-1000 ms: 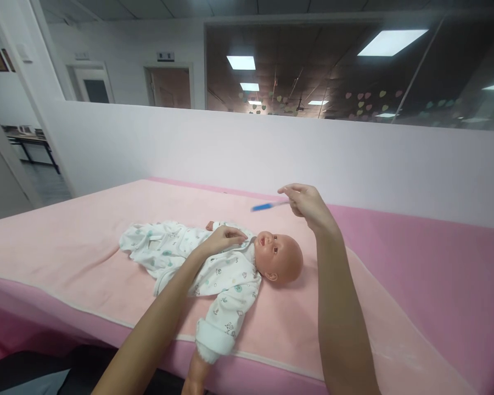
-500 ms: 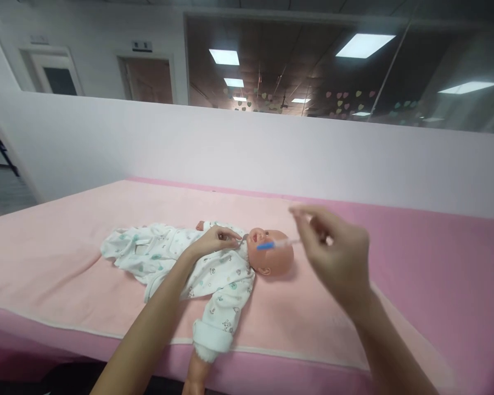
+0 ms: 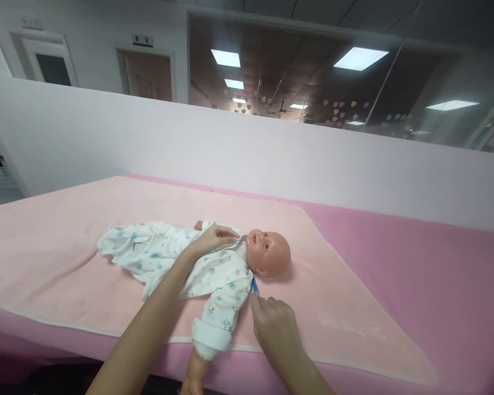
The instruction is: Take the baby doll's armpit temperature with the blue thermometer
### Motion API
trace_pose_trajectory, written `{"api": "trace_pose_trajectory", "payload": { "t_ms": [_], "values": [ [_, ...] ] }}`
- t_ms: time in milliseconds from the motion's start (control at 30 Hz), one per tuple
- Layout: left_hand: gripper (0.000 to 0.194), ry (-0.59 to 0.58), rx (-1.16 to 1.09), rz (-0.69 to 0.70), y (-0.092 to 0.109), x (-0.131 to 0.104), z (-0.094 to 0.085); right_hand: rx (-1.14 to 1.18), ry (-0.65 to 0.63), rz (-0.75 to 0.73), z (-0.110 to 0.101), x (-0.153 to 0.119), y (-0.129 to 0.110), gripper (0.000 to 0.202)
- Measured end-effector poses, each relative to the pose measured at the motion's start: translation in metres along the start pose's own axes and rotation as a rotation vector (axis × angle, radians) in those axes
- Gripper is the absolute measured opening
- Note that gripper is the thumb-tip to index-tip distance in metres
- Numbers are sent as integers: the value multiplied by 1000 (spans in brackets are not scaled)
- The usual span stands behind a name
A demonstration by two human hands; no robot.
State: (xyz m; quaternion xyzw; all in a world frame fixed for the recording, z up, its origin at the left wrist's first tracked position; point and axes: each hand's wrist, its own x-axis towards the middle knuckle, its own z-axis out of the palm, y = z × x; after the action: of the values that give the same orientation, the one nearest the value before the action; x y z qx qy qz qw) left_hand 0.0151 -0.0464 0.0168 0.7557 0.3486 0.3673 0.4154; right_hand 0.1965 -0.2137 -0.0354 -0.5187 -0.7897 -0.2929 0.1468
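Observation:
A baby doll (image 3: 271,253) lies on its back on a pink blanket (image 3: 346,307), its head to the right. It wears a white patterned outfit (image 3: 214,272). My left hand (image 3: 214,240) rests on the doll's upper chest, fingers closed at the collar; whether cloth is pinched is hidden. My right hand (image 3: 274,321) is closed round a thin stick with a blue end (image 3: 254,285). The blue end points at the doll's neck and shoulder, just below its ear.
A white partition wall (image 3: 247,148) runs behind the bed. Beyond it are a wide window (image 3: 280,71) with ceiling lights and heart stickers, and two doors. A darker pink sheet (image 3: 448,263) shows at the right.
My right hand has moved down and left, bringing the blue-ended stick from over the doll's head to beside its neck. My left hand stays at the collar.

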Motion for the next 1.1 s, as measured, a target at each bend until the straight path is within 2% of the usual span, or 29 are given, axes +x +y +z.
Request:
{"api": "trace_pose_trajectory", "payload": {
  "t_ms": [100,200,467,533,600,700,833,967,1100],
  "values": [
    [33,16,-48,-10,-3,1,-1,4,-224,11,2,9,-7,17],
    [28,31,-108,-4,-7,3,-1,10,-372,37,1,14,-10,18],
    [26,42,-167,-26,-5,3,1,84,-542,103,-9,18,-1,38],
    [24,40,-170,-38,-5,3,1,127,-550,85,-17,27,6,35],
    [23,41,-181,-48,-4,3,1,172,-512,84,-24,46,11,24],
    [26,44,-209,-70,-3,2,0,209,-358,173,-25,84,7,21],
    [27,77,-317,-93,-3,1,-2,280,-171,122,-1,119,-16,26],
    [23,136,-477,-84,-7,1,-4,366,-57,110,25,117,-26,41],
    [27,140,-546,-108,-11,1,-6,548,60,143,30,107,-17,44]
  ]
}}
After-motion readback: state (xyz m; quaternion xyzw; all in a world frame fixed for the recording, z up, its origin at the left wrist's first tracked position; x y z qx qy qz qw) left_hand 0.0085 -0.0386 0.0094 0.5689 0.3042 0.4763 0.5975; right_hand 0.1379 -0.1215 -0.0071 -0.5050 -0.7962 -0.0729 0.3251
